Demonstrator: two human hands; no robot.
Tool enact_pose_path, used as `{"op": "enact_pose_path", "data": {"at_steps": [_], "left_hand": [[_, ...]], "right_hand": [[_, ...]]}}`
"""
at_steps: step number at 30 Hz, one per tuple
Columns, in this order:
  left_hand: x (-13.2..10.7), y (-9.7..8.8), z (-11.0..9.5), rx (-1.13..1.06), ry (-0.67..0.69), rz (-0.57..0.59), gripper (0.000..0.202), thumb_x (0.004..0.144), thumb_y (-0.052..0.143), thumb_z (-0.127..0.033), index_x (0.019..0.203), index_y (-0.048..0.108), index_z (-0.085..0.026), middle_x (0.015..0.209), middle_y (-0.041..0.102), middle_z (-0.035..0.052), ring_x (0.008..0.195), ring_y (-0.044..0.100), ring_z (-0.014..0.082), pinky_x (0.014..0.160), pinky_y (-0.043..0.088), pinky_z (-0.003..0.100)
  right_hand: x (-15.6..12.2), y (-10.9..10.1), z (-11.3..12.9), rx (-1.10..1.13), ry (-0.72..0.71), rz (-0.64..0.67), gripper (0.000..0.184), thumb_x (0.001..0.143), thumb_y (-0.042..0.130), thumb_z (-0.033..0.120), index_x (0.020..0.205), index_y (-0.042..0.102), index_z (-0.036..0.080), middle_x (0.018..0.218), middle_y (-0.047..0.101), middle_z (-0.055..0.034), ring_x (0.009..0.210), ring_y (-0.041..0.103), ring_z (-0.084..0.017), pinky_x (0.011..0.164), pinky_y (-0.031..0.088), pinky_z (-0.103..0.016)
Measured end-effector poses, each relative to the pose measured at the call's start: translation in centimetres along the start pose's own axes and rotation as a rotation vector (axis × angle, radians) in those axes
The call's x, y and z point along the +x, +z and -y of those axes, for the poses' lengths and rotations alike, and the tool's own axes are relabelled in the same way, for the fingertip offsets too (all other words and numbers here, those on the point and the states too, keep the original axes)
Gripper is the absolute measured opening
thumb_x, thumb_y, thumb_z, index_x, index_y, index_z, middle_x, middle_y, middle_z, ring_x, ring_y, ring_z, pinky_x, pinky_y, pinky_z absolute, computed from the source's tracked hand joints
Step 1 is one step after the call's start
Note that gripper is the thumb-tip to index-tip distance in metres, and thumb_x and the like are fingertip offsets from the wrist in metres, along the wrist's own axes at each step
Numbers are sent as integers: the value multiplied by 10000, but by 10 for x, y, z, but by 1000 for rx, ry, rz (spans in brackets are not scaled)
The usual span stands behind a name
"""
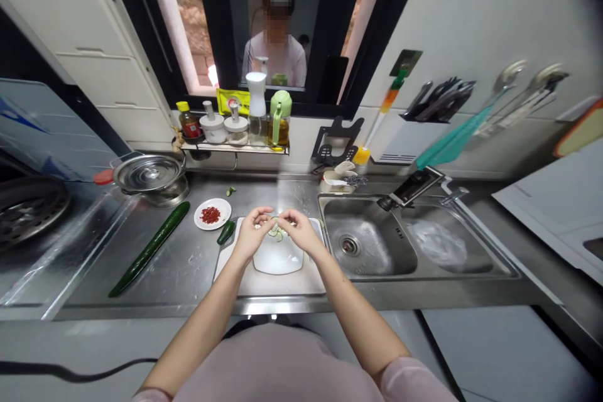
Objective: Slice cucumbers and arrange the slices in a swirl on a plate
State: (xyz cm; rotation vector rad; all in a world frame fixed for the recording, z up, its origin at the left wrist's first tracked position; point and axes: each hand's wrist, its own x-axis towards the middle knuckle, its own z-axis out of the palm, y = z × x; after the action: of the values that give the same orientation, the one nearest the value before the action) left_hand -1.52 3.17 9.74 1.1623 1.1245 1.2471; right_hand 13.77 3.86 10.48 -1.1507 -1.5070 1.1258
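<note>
Over the far part of a white plate (277, 260), my left hand (257, 229) and my right hand (298, 228) come together with bent fingers. Their thumbs almost meet at a thin, pale green cucumber slice, which both seem to pinch; the fingers partly hide it. More cucumber slices (279, 236) lie on the plate just below the fingertips. Under the plate is a light cutting board (261, 287). A short piece of cucumber (226, 232) rests beside the board, left of my left hand.
A long whole cucumber (149, 250) lies at the left. Near it are a small white plate of chopped red pieces (210, 215) and a lidded metal pot (153, 179). The double sink (372, 245) is at the right. A seasoning shelf (235, 148) hangs behind the counter.
</note>
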Motion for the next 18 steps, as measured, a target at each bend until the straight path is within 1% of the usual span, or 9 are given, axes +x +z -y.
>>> {"op": "enact_pose_path", "data": {"at_steps": [2, 4, 8, 10, 12, 18], "left_hand": [[-1, 2, 0, -13, -7, 2, 458, 673, 711, -392, 1053, 588, -167, 734, 604, -10, 687, 555, 105, 687, 428, 230], [-2, 4, 1, -31, -24, 0, 458, 674, 714, -392, 1054, 597, -164, 753, 622, -1, 703, 566, 109, 698, 434, 232], [-2, 8, 2, -45, -42, -10, 362, 664, 725, -411, 906, 645, -154, 793, 657, 27, 738, 585, 129, 723, 454, 249], [-1, 9, 1, -39, -36, -8, 338, 670, 722, -425, 854, 655, -149, 812, 672, 38, 753, 592, 138, 746, 461, 259], [1, 8, -3, -27, -33, -2, 333, 678, 719, -430, 842, 666, -146, 815, 680, 41, 752, 596, 140, 755, 462, 263], [2, 4, -15, 124, 30, -2, 312, 701, 708, -419, 839, 699, -139, 778, 684, 37, 722, 583, 138, 717, 453, 250]], "right_hand": [[0, 0, 1, 42, 38, -30, 234, 739, 637, 417, 712, 605, 187, 672, 588, 14, 642, 523, -117, 580, 442, -228], [-1, 1, 1, 108, 82, -73, 243, 733, 639, 429, 719, 601, 189, 661, 564, 21, 610, 498, -108, 536, 425, -218], [-3, 2, 3, 206, 144, -125, 273, 722, 646, 456, 743, 595, 189, 671, 555, 18, 595, 478, -102, 488, 403, -199], [-3, 1, 4, 223, 152, -122, 277, 715, 653, 457, 747, 598, 188, 672, 557, 17, 600, 484, -104, 482, 402, -196], [-2, 0, 5, 219, 149, -97, 273, 717, 653, 455, 745, 602, 188, 669, 558, 18, 601, 491, -107, 485, 403, -201], [3, -6, 14, 105, 77, -24, 267, 740, 631, 448, 704, 599, 185, 630, 532, 21, 592, 469, -107, 508, 387, -211]]}}
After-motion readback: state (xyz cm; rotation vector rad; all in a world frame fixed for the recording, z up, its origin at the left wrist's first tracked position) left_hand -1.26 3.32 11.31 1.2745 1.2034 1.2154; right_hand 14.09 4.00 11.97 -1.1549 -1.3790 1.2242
